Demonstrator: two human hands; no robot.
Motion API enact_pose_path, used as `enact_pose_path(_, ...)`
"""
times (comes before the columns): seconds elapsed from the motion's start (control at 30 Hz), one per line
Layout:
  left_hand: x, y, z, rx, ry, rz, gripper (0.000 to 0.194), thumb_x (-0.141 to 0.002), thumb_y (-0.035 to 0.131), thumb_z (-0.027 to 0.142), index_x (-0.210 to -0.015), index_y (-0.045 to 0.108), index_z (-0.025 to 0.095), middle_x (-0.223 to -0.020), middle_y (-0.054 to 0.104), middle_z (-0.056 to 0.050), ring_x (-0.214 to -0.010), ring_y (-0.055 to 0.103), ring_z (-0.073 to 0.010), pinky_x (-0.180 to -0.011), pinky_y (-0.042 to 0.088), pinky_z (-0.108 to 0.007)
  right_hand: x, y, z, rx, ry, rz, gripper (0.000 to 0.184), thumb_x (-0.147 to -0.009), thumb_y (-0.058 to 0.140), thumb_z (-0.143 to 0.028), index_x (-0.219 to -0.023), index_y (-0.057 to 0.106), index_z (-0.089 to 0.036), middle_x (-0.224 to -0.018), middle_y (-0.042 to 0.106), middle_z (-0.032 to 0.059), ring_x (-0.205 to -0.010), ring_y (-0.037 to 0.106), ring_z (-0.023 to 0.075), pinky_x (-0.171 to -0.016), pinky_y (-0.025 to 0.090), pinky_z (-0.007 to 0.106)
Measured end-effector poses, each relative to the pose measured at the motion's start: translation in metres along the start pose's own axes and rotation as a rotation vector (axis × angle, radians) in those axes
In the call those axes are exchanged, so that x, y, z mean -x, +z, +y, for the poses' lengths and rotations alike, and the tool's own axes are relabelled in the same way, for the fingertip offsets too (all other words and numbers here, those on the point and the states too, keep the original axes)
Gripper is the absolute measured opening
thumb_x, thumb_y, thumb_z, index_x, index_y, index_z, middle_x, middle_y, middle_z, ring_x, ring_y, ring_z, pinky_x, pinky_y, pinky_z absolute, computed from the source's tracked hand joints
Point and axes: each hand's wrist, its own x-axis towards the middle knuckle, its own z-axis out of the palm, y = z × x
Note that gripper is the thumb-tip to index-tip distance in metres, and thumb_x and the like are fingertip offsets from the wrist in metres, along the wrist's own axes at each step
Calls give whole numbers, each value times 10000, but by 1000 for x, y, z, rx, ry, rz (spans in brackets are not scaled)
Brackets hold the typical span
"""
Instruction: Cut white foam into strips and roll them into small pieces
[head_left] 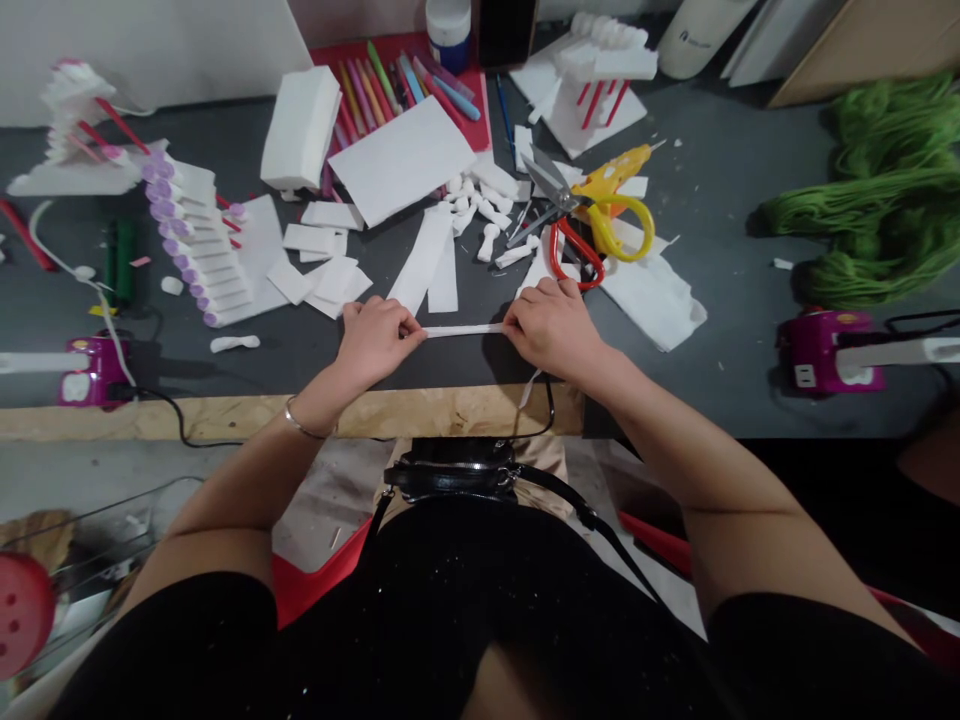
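Note:
A thin white strip (463,330), perhaps paper or tissue, is stretched level between my hands just above the table's front edge. My left hand (379,338) pinches its left end between thumb and fingers. At the other end, my right hand (553,325) is closed on the strip, and a thin tail hangs beneath that hand. Beyond the strip lie flat white strips (422,262) and a heap of small twisted white pieces (487,215). Scissors with red and yellow handles (624,228) lie just past my right hand.
White stacked steps with purple round ends (196,235) stand at the left. A yellow glue gun (611,175) lies behind the scissors. Purple power sockets (94,370) sit at the left and right edges. Green yarn (885,190) covers the far right. Markers (382,90) lie at the back.

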Motion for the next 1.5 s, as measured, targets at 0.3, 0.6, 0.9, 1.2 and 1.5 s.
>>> enact_pose_path(0.3, -19, 6, -16, 14, 130, 25, 287, -836, 739, 351, -589, 656, 232, -672, 681, -54, -871, 626, -304, -948, 382, -564, -9, 7, 4, 12, -29, 74, 268, -949, 557, -215, -835, 794, -163, -870, 765, 157, -957, 568, 332, -905, 337, 485)
enact_pose_path(0.6, -15, 4, -16, 5, 114, 43, 194, -862, 798, 337, -760, 674, 228, -864, 696, -56, -947, 643, -306, -963, 397, -534, -7, -2, 5, 9, -13, 67, 148, -959, 665, -269, -938, 770, -166, -961, 747, 142, -1028, 570, 336, -924, 326, 471)
enact_pose_path(0.9, -5, 4, -2, -130, 176, 25, 146, -940, 660, 238, -795, 646, 229, -927, 708, -97, -1041, 619, -338, -900, 385, -496, -2, 7, 1, 41, -24, 146, 162, -977, 622, -223, -900, 763, -200, -954, 737, 126, -1026, 559, 322, -904, 349, 463)
enact_pose_path(1.2, 2, 8, 4, 140, 181, 71, 142, -810, 609, 159, -715, 542, 241, -755, 694, -29, -742, 633, -232, -800, 453, -415, -4, 5, 6, -62, 5, 152, 137, -989, 611, -241, -944, 736, -208, -1015, 738, 125, -1056, 593, 324, -913, 377, 442)
enact_pose_path(1.5, -20, 15, 30, 970, 2, 330, 230, -854, 704, 230, -740, 504, 239, -708, 700, 1, -795, 741, -171, -746, 572, -315, -4, -4, 24, -644, 215, 508, 435, -980, 626, -534, -1253, 645, -196, -1131, 713, 126, -829, 633, 218, -759, 512, 379)
